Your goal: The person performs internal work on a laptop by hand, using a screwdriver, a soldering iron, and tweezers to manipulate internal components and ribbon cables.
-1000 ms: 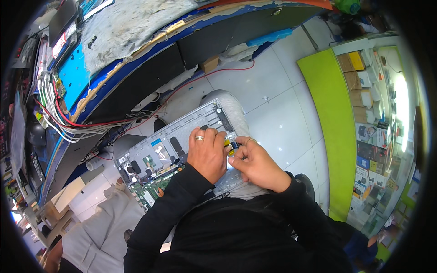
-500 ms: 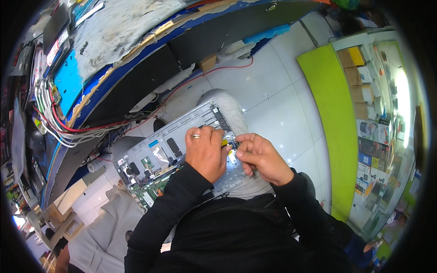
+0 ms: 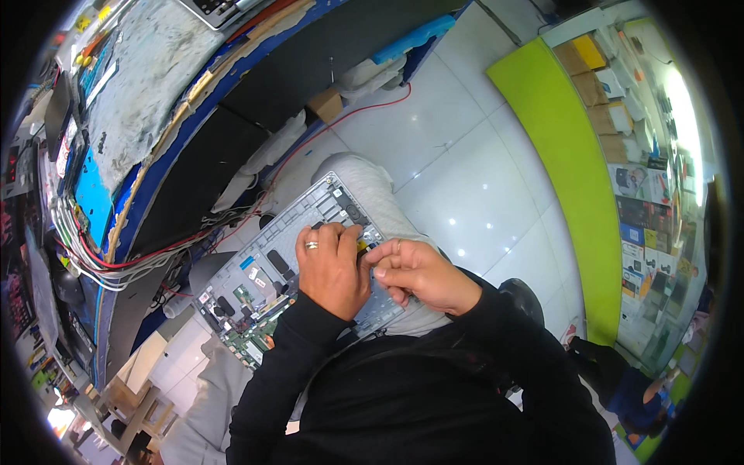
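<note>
An opened laptop base (image 3: 314,203), grey with its inside facing up, lies slanted across my lap. A green circuit board (image 3: 246,339) shows along its near left part. My left hand (image 3: 333,267), with a ring on one finger, rests over the base with its fingers curled down and close together. Right beside it, my right hand (image 3: 422,275) is closed in a pinch, thumb against fingers. A small yellow piece (image 3: 362,246) peeks out between the two hands. What the fingertips grip is hidden.
At the upper left stands a worn workbench (image 3: 155,101), with bundled cables (image 3: 85,244) at its end. A red cable (image 3: 341,118) runs over the tiled floor (image 3: 473,178). On the right is a glass display case (image 3: 643,217) with a lime-green panel (image 3: 558,186). A person (image 3: 632,391) is at lower right.
The view has shifted. My right hand has moved closer to my left, and its fingers now cover the small dark part with a pale strip that showed between them.
</note>
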Motion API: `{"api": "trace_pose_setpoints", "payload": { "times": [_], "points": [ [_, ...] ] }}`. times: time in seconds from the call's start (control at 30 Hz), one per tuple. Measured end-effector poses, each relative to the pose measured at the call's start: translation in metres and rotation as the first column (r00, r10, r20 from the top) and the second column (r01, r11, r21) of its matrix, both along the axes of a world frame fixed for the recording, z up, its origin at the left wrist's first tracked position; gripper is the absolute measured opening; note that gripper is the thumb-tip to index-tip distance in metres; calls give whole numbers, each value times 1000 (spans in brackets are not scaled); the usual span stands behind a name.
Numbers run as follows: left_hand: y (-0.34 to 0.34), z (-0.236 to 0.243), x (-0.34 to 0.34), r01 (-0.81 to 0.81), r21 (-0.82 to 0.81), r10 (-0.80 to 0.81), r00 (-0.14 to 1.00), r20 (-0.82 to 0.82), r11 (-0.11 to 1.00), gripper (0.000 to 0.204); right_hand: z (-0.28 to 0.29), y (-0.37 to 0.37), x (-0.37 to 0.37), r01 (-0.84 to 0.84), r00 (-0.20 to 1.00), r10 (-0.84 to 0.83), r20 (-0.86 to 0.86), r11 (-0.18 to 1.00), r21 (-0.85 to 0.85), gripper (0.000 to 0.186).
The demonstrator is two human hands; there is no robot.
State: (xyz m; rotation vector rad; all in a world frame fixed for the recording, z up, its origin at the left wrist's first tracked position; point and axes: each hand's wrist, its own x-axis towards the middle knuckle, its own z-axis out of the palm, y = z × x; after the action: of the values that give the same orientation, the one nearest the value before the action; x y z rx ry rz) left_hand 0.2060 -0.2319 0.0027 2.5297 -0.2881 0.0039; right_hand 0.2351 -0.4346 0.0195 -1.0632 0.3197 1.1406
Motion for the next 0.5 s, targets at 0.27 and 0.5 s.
{"api": "trace_pose_setpoints", "payload": {
  "times": [0.27,0.5],
  "points": [
    [1,-15,-14,-35,-17,37,995,95,999,45,19,-1,6,80,950,-19,311,980,-183,34],
    [3,-19,-21,12,144,-18,999,45,989,44,81,58,36,112,377,350,857,902,-418,25]
  ]
}}
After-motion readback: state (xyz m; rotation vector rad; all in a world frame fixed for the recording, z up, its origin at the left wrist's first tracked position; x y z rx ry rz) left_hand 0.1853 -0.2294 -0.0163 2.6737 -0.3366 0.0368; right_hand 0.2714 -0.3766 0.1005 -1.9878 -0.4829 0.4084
